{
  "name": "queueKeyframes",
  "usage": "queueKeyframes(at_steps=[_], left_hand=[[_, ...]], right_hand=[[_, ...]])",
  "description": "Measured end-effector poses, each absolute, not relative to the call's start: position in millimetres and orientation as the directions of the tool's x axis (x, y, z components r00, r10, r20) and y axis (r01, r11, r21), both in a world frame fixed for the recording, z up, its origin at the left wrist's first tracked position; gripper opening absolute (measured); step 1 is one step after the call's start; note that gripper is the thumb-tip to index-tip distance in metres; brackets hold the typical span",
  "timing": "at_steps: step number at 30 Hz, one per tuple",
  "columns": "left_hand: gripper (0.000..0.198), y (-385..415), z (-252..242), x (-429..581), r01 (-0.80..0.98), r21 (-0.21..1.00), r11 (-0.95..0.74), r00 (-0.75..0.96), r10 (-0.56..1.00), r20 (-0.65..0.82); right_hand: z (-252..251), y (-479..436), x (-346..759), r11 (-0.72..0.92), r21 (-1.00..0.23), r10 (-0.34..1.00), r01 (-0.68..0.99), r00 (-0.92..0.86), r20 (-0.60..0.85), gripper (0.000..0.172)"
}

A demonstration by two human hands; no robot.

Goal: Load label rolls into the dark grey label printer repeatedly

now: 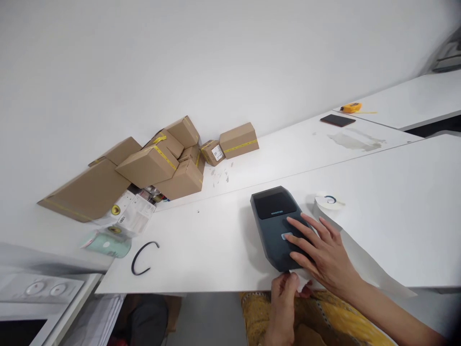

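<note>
A dark grey-blue label printer [264, 235] stands near the table's front edge, with a black window at its far end. My right hand [327, 257] lies across its top, fingers spread, one fingertip at the small light button [286, 236]. Thumb and fingers of my left hand [283, 300] pinch a white paper label [302, 278] at the printer's near end. Part of that label is hidden by my fingers. To the printer's right lies a white roll of labels [327, 202], and a pale strip like paper [374, 266] stretches from near it toward the front edge.
Several cardboard boxes [147, 168] are piled at the back left against the wall. A black headband [139, 259] and a mint-green cylinder [110, 244] lie at the left. Farther back right are a dark tablet [337, 120] and a yellow tape measure [351, 107].
</note>
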State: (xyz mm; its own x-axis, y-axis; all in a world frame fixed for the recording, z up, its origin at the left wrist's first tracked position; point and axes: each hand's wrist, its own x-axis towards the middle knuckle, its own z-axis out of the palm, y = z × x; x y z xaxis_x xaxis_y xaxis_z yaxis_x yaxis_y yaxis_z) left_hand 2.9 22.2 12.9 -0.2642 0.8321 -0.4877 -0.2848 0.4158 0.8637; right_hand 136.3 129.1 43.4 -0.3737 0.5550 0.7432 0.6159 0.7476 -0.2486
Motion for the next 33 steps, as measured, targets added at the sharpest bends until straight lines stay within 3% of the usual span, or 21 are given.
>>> queueKeyframes(at_steps=[5, 8, 10, 12, 15, 17, 25, 33], left_hand=[[0.052, 26.4, 13.7, 5.2, -0.252, 0.860, 0.443, -0.323, 0.800, -0.506], [0.045, 23.4, 15.2, 6.0, -0.246, 0.881, 0.404, -0.315, 0.827, -0.467], [0.041, 18.8, 17.8, 3.6, -0.163, 0.937, 0.308, -0.335, 0.876, -0.347], [0.051, 14.6, 22.3, -1.2, -0.026, 0.985, 0.173, -0.443, 0.881, -0.167], [0.050, 16.5, 34.0, -11.0, 0.129, 0.991, 0.017, -0.627, 0.776, 0.068], [0.051, 26.4, 44.2, -17.6, 0.155, 0.987, -0.037, -0.638, 0.759, 0.129], [0.052, 103.5, 55.0, -43.2, 0.137, 0.990, -0.019, -0.538, 0.838, 0.090], [0.048, 155.3, 51.8, -53.6, 0.437, 0.891, 0.123, -0.439, 0.894, 0.091]], right_hand=[[36.7, 133.8, 139.1, 0.761, -0.247, 0.556, 0.600, -0.405, 0.726, 0.024], [31.1, 131.6, 143.9, 0.766, -0.343, 0.594, 0.544, -0.394, 0.702, 0.028], [28.1, 126.6, 145.9, 0.742, -0.455, 0.646, 0.492, -0.345, 0.681, 0.034], [27.0, 120.5, 146.6, 0.684, -0.579, 0.718, 0.445, -0.270, 0.641, 0.042], [32.5, 115.6, 146.6, 0.583, -0.728, 0.809, 0.361, -0.178, 0.560, 0.054], [41.7, 118.0, 147.1, 0.555, -0.771, 0.831, 0.312, -0.170, 0.529, 0.056], [96.5, 166.3, 146.0, 0.529, -0.802, 0.848, 0.277, -0.221, 0.482, 0.056], [155.8, 244.7, 121.3, 0.608, -0.617, 0.773, 0.500, -0.195, 0.604, 0.054]])
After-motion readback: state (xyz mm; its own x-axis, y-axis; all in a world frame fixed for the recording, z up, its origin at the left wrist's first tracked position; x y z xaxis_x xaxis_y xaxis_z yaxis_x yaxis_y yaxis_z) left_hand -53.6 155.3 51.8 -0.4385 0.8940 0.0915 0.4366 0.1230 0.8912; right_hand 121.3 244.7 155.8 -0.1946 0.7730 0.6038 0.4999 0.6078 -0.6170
